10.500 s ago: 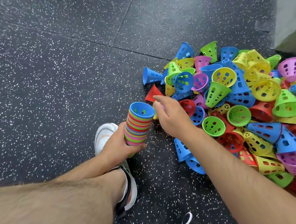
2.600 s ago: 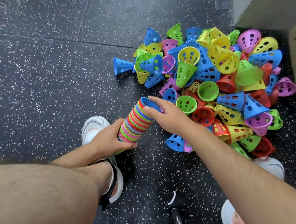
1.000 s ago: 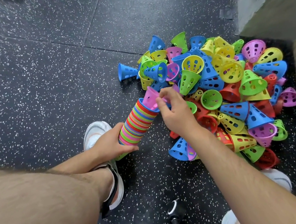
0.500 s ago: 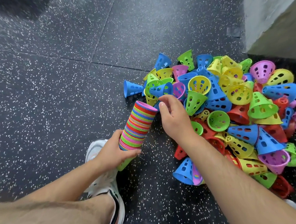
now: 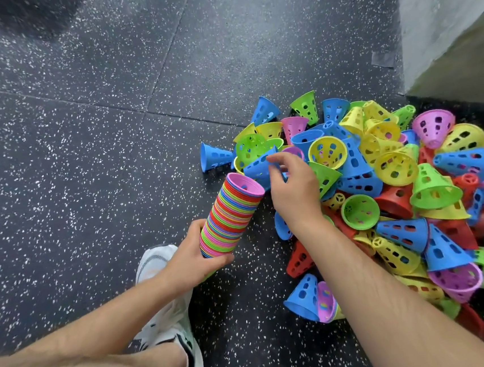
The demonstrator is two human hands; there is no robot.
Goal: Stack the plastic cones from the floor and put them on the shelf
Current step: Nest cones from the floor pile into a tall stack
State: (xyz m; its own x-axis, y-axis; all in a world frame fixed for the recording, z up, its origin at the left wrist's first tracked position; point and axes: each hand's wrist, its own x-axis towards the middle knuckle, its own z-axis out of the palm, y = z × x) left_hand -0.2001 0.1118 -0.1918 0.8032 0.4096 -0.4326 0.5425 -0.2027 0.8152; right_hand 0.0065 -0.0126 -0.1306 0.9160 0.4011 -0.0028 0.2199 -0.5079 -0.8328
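Dozens of nested cones make one tall striped stack (image 5: 232, 214), pink at the top, tilted so that its open mouth leans toward the heap. The left hand (image 5: 195, 259) grips it round the bottom end, fingers and thumb wrapped about it, low over the ground. Whether its tip touches down, I cannot tell.

Right hand (image 5: 291, 190) is out at the near edge of the heap, and its index finger and thumb pinch a blue cone (image 5: 258, 167) lying on its side, just beyond the stack's top rim. Those fingers are a touch blurred.

To the right sprawls the loose pile (image 5: 396, 168): blue, yellow, green, red and pink cones, all pierced with holes, tumbled over one another, some mouth-up, some on their sides. One lone blue cone (image 5: 214, 156) lies tipped over at the pile's left fringe.

Everything sits on the floor (image 5: 83, 139), black rubber flecked with white, with thin seams crossing where the tiles meet. Upper right, a pale grey wall (image 5: 440, 16) closes off the corner behind the pile, with a scrap of grey tape (image 5: 382, 58) stuck down at its foot. A white shoe (image 5: 163, 303) is planted beneath the left forearm.
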